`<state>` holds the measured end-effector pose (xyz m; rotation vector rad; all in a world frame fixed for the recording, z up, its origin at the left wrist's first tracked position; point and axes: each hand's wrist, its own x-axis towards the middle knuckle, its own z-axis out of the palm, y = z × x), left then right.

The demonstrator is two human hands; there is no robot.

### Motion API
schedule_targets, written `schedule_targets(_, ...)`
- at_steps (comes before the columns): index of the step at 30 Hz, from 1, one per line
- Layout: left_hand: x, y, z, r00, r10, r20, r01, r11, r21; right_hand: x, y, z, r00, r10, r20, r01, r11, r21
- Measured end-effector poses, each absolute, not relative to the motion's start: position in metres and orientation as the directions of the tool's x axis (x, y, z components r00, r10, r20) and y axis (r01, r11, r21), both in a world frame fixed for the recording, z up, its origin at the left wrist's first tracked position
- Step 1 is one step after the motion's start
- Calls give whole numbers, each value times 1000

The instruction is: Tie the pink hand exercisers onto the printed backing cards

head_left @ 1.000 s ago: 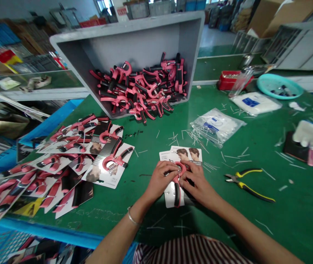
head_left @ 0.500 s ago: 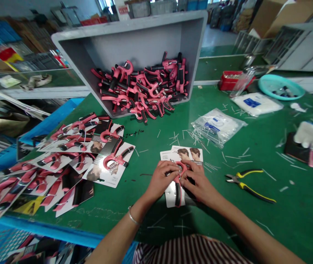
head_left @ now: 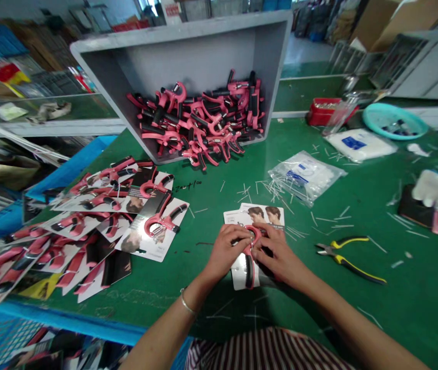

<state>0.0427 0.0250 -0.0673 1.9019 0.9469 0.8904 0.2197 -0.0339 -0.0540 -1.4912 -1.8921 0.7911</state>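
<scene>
A pink and black hand grip strengthener [head_left: 249, 271] lies on a white printed card [head_left: 237, 277] in front of me. My left hand [head_left: 229, 251] is closed on its left side near the spring, thumb and fingertips pressed together. From the right, my right hand [head_left: 276, 252] pinches the same grip at its curved pink top, fingers bent. The fingertips of both hands meet and hide the middle of the grip. Under my hands another card with head photos [head_left: 274, 216] pokes out at the top. Whether a thin tie is between my fingers I cannot tell.
A tilted grey bin [head_left: 180, 33] holds many loose hand grips. Carded grips [head_left: 160, 226] are piled at left, above a blue crate [head_left: 49, 313]. At right lie yellow-black pliers [head_left: 351, 259], a bag of white cable ties [head_left: 305, 177], scattered tie pieces, a white glove [head_left: 436, 190] and a turquoise bowl [head_left: 394, 121].
Almost nothing differs. Both hands stay on the hand grip with only tiny finger shifts, and the view has moved very slightly.
</scene>
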Motion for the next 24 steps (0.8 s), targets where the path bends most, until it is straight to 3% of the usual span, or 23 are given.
schedule_targets(11, 42, 25, -71, 461, 856, 232, 265, -383, 885, 220, -33, -52, -196, 977, 82, 618, 188, -764)
schedule_targets(19, 37, 26, -63, 531, 826, 187, 255, -366, 895, 214, -32, -57, -40, 995, 92, 556, 99, -825)
schedule_targets(24, 42, 28, -51, 432, 888, 156, 339, -321, 884, 215, -31, -67, -40, 988, 147, 564, 144, -813)
